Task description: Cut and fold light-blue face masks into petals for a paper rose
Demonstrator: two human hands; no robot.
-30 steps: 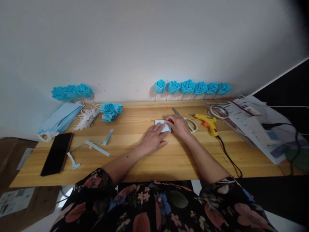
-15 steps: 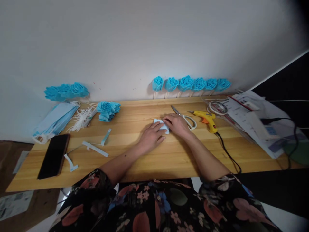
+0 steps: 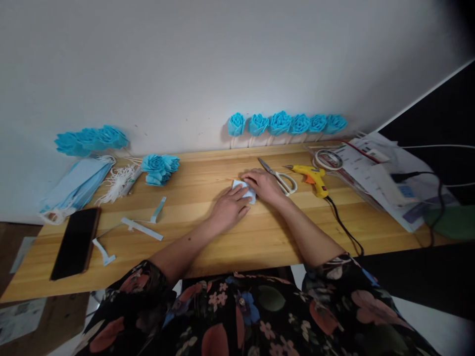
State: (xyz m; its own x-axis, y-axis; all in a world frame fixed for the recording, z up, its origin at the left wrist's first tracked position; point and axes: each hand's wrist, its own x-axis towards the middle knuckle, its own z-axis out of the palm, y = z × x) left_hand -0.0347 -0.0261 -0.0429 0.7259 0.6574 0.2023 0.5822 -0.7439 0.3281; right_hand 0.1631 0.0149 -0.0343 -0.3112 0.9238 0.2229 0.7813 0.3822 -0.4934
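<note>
While both hands work at its middle, the wooden tabletop (image 3: 260, 242) fills the lower half of the view below a pale wall (image 3: 222, 59). At 3 o'clock lies a heap of papers and packets (image 3: 386, 173), with a tape roll (image 3: 328, 159) at its near-left corner. At 9 o'clock a stack of blue face masks (image 3: 74, 185) sits beside a bundle of white ear loops (image 3: 117, 183), and a black phone (image 3: 76, 242) lies at 8 o'clock. Along the wall at 12 o'clock stands a row of blue fabric roses (image 3: 285, 123); another cluster (image 3: 89, 140) sits at 10 o'clock, and a loose pair (image 3: 159, 168) lies on the wood. A yellow glue gun (image 3: 311, 175) and scissors (image 3: 278, 175) lie just at 2 o'clock from the hands. Cut mask strips (image 3: 143, 228) lie at 8 o'clock. The left hand (image 3: 226, 210) presses flat, fingers together, on a small pale-blue mask piece (image 3: 243, 190) at centre; the right hand (image 3: 263, 185) pinches its far edge.
</note>
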